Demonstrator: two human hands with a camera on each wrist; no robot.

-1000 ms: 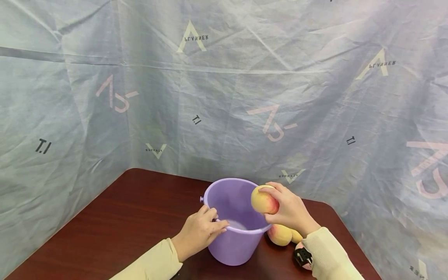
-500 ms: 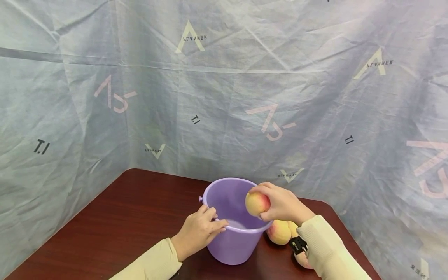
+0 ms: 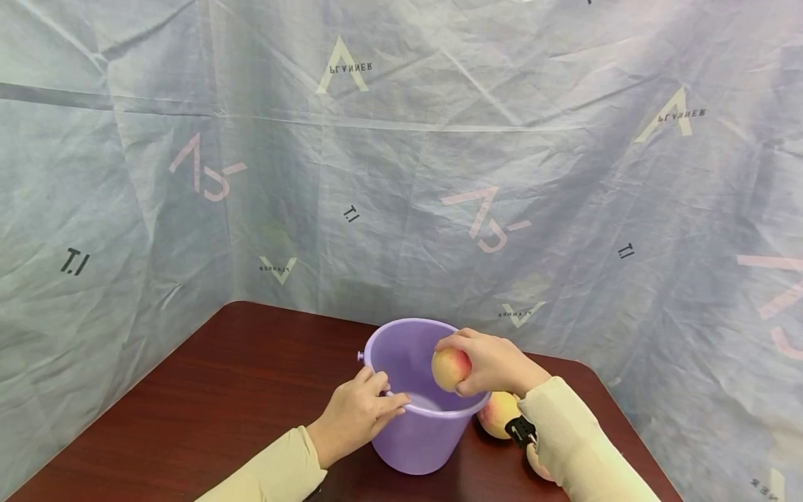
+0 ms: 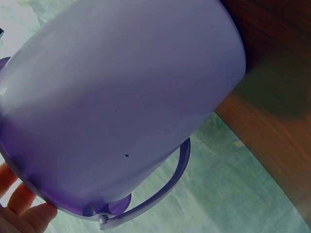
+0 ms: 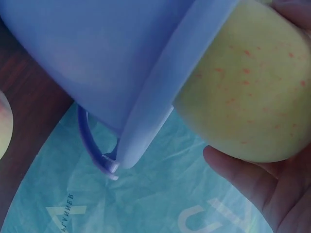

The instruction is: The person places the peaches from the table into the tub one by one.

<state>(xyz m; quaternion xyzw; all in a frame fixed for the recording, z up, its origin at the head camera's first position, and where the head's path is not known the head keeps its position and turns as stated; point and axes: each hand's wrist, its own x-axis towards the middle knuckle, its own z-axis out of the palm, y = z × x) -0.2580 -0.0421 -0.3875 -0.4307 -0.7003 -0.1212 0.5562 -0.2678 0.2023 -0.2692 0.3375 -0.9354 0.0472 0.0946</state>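
A purple bucket (image 3: 417,443) stands upright on the dark red-brown table, its mouth facing up. My left hand (image 3: 354,418) grips its near-left rim; in the left wrist view the fingertips (image 4: 41,216) curl at that rim. Over the bucket's mouth, at the right side, my right hand (image 3: 498,362) holds a yellow peach (image 3: 448,368) with a red blush. The right wrist view shows this peach (image 5: 252,87) close up, overlapping the bucket rim (image 5: 170,82), with the thumb (image 5: 238,174) beneath it.
Right of the bucket, another peach (image 3: 498,416) lies on the table (image 3: 251,390), and a paler one (image 3: 538,463) is partly hidden by the right sleeve. The bucket's handle (image 4: 165,187) hangs down its far side. A grey printed sheet (image 3: 389,174) surrounds the table's back and sides.
My right hand has carried the peach leftward, from the bucket's right rim to further over its mouth. The left hand and the bucket have stayed put.
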